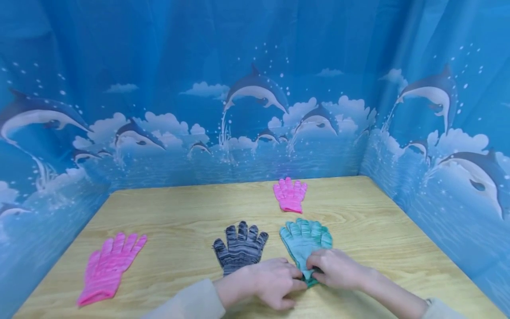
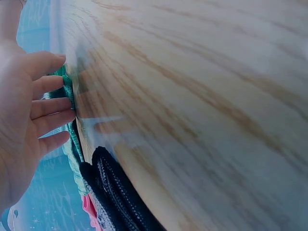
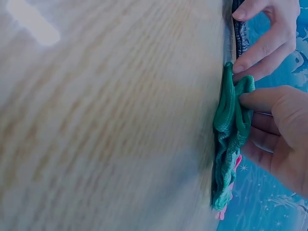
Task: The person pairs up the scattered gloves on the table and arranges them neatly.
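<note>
On the table, a teal-green knitted glove (image 1: pixel 303 239) lies flat with its fingers pointing away and its cuff toward me. My right hand (image 1: pixel 338 268) pinches the upper layer of that cuff, the thumb (image 3: pixel 262 99) on top. At the cuff's left edge, my left hand (image 1: pixel 275 283) touches it with fairly straight fingers (image 2: pixel 50 103). In the right wrist view the green cuff (image 3: pixel 226 110) shows folded layers; whether these are one glove or two stacked, I cannot tell. A black-and-grey glove (image 1: pixel 241 248) lies left of it, partly behind my left hand.
One pink glove (image 1: pixel 107 270) lies at the table's left side, another pink glove (image 1: pixel 290 195) near the back edge. The wood-patterned table (image 1: pixel 179 221) is enclosed behind and at the sides by a blue dolphin-print curtain (image 1: pixel 179 53).
</note>
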Motion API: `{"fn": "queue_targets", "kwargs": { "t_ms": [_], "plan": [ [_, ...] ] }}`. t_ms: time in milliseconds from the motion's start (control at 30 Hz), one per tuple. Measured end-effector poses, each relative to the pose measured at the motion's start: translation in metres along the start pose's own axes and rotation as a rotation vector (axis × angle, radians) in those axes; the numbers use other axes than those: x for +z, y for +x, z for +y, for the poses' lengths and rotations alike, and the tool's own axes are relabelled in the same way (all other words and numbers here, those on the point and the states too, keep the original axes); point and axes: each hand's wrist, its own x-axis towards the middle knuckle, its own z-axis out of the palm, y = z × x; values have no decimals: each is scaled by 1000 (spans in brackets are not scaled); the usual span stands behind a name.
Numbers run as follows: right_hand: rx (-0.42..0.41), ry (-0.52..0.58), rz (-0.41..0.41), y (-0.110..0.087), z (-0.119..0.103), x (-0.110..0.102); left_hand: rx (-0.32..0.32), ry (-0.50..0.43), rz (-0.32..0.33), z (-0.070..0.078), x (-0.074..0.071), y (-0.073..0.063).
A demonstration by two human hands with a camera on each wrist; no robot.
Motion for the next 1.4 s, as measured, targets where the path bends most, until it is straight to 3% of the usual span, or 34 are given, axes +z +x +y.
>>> {"fn": "queue_targets", "kwargs": {
  "t_ms": [333, 500, 633, 767, 933, 1200, 1400],
  "plan": [
    [-167, -68, 141, -1, 3, 9, 22, 15, 39, -1, 2, -1],
    [-207, -149, 184, -2, 4, 11, 17, 113, 191, -7, 7, 1],
    [-206, -65, 150, -5, 7, 7, -2, 171, 286, -11, 13, 5],
    [-177, 52, 80, -9, 11, -1, -21, 157, 255, -13, 15, 8],
    [-237, -46, 74, -11, 14, -5, -38, 148, 185, -13, 13, 11],
    [-341, -157, 142, -14, 19, 4, 25, 320, 264, -10, 16, 16],
    [-377, -147, 146, -15, 24, 3, 33, 336, 276, -9, 15, 17]
  ]
}}
